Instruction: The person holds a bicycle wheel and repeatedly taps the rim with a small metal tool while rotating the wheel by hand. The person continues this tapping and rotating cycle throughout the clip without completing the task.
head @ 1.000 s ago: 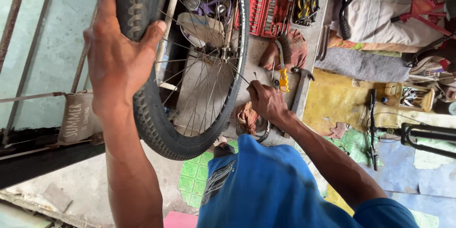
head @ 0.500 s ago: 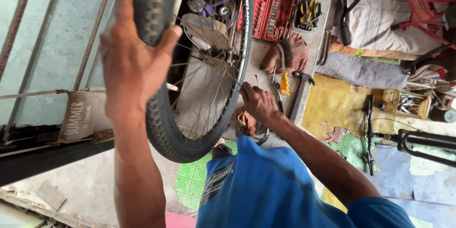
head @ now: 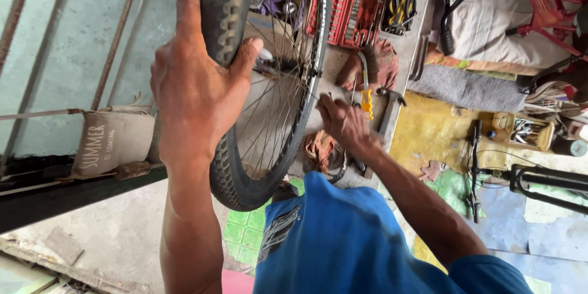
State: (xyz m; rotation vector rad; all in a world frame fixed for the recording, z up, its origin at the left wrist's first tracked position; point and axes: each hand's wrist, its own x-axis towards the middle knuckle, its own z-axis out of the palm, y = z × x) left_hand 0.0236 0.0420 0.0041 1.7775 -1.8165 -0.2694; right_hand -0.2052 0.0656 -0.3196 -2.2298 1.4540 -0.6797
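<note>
My left hand (head: 196,92) is shut on the knobbly black tyre of a bicycle wheel (head: 229,174) and holds the wheel upright in front of me. Thin spokes and a hub show inside the rim. My right hand (head: 344,124) reaches to the rim's right side with its fingertips against it. Something thin may be pinched in the fingers, but I cannot make it out. A blue garment (head: 343,239) on my body fills the bottom middle.
On the concrete floor beyond the wheel lie a red socket set (head: 355,12), a yellow-handled tool (head: 366,101), a hammer (head: 390,107) and a tray of pliers (head: 399,9). A black fork (head: 539,184) lies at the right. A grey cushion (head: 113,141) sits by the left wall.
The wheel and my left hand have shifted right and closer in the view. My right hand has moved up from the floor tools to the rim.
</note>
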